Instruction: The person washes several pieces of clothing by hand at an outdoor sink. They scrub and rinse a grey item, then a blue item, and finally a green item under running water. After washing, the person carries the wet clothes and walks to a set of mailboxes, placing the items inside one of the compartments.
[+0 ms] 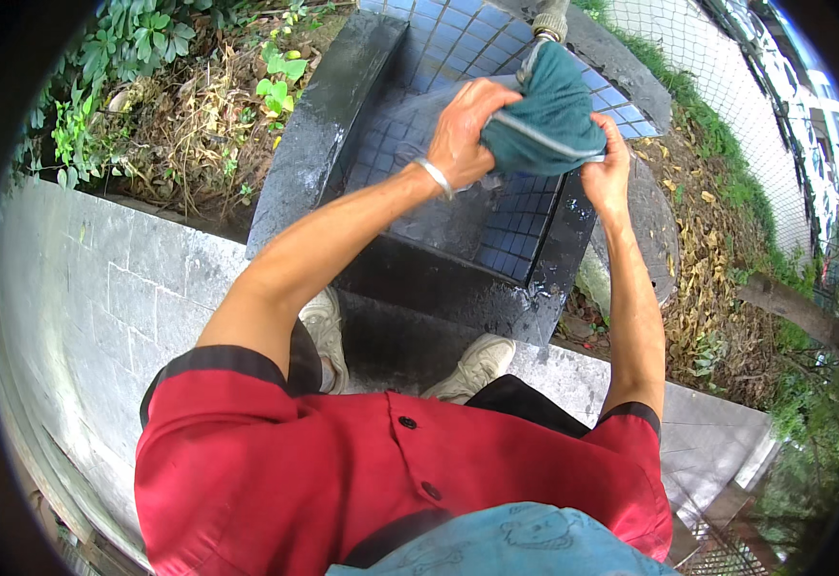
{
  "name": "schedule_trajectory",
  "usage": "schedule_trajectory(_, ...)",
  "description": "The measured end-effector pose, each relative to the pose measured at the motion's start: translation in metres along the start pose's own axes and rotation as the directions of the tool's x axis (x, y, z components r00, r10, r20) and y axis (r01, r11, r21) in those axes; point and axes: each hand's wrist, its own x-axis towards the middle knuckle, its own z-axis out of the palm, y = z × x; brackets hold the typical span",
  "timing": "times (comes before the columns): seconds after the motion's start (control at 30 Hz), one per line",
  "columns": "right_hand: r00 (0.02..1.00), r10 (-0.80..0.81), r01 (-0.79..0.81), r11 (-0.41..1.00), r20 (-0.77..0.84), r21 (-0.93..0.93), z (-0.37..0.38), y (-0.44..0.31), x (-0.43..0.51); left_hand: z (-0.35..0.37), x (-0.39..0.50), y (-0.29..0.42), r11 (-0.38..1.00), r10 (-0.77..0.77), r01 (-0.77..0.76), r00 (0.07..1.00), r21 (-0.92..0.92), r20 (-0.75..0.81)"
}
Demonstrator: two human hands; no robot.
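Note:
A wet green cloth (553, 115) with a pale edging strip is stretched between my two hands, just below the metal end of a tap (549, 25). My left hand (466, 133), with a silver bangle at its wrist, grips the cloth's left side. At its right edge, my right hand (607, 162) pinches the cloth by the pale strip. Water sprays off to the left of the cloth and falls into a basin lined with blue tiles (520, 223). The cloth hides some of the fingers.
A dark stone rim (434, 281) surrounds the basin, and my shoes stand on grey paving below it. Soil with dry leaves and green plants (275, 86) lies to the left. On the right are a round stone slab (643, 230), fallen leaves, a tree trunk (801, 309) and netting.

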Motion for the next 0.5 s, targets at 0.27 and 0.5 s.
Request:
schedule_trajectory(0.27, 0.979, 0.061, 0.031, 0.897, -0.193, 0.441, -0.018, -0.002, -0.009, 0.029, 0.013, 0.04, 0.99, 0.137, -0.138, 0.985, 0.006, 0.108)
schedule_trajectory(0.5, 0.951, 0.197, -0.124, 0.949, 0.238, -0.291, -0.033, 0.026, -0.027, 0.035, -0.031, 0.0, 0.444, -0.841, 0.878, 0.478, -0.18, 0.253)
